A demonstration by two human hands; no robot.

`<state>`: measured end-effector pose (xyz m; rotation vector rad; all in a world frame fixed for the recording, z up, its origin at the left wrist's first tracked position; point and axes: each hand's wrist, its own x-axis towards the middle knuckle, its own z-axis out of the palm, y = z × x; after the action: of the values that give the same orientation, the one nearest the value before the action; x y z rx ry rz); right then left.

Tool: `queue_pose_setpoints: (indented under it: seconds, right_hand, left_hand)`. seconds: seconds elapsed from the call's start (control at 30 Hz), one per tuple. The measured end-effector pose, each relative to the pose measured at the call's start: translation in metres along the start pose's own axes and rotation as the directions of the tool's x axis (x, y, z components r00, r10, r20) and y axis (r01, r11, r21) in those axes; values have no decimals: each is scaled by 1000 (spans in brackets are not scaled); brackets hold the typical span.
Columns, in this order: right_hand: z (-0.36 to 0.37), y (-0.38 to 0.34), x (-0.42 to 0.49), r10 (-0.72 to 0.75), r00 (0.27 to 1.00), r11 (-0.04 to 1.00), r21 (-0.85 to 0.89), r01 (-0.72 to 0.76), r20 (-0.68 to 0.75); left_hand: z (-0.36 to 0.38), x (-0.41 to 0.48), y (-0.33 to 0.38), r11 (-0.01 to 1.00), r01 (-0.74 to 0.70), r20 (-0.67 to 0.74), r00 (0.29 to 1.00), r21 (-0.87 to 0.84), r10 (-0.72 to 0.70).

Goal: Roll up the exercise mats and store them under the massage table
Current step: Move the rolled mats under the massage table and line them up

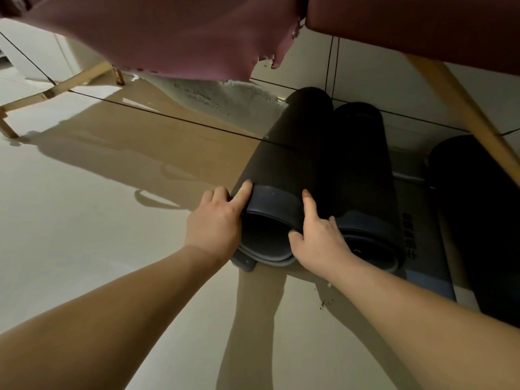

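Rolled mat [284, 164]: lying lengthwise on the floor under the massage table [408, 21], near end facing out, loose outer flap showing at the open end, likely needing pressure to keep from unwinding.
Left hand [213, 220]: cupping the left rim of the roll's end, fingers spread and pressing onto the top edge, not clamped shut.
Right hand [320, 237]: bracing the right rim, index finger lying up along the roll, thumb hooking toward the hollow core; open, pushing rather than gripping.
Second roll [363, 175]: sitting just beside on the right, touching the first, apparently serving as a stop to pack against.
Third roll [472, 220]: resting further right, beyond the wooden leg [461, 108].
Floor [84, 206]: pale, smooth, probably letting the roll slide inward.
Stage: seemingly nudging this mat into its final spot.
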<state>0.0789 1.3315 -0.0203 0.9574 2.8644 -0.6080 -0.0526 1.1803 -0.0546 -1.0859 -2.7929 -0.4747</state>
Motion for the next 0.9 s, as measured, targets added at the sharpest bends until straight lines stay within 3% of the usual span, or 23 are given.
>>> queue_pose_setpoints:
  seconds: [0.1,0.23,0.37,0.43,0.6,0.77,0.9]
  right_hand:
    - [8,5,-3,-9,1000,992,-123,11,18]
    - [5,5,-4,-53,996,948,-317,29,-66]
    - [-10,-1,-3,-247,959,923,-335,188,-142]
    - [-12,-5,-2,-348,932,888,-355,292,-102]
    - [-7,-11,-4,-359,932,901,-277,333,-47]
    - [-10,-11,-2,-317,948,945,-78,317,12]
    - [-21,-5,-2,-255,966,951,-166,260,52]
  left_hand:
    - [-2,-2,1,995,-70,-48,996,73,74]
    - [-1,-7,-4,998,-55,14,998,-19,55]
    - [-4,-2,-8,991,15,36,999,-135,-11]
    - [-7,-2,-13,978,97,60,994,-182,-87]
    - [-2,-4,-28,923,221,120,974,-314,-192]
    - [2,-14,-38,941,70,39,997,-330,-60]
    - [7,-14,-27,984,-80,40,995,-159,87]
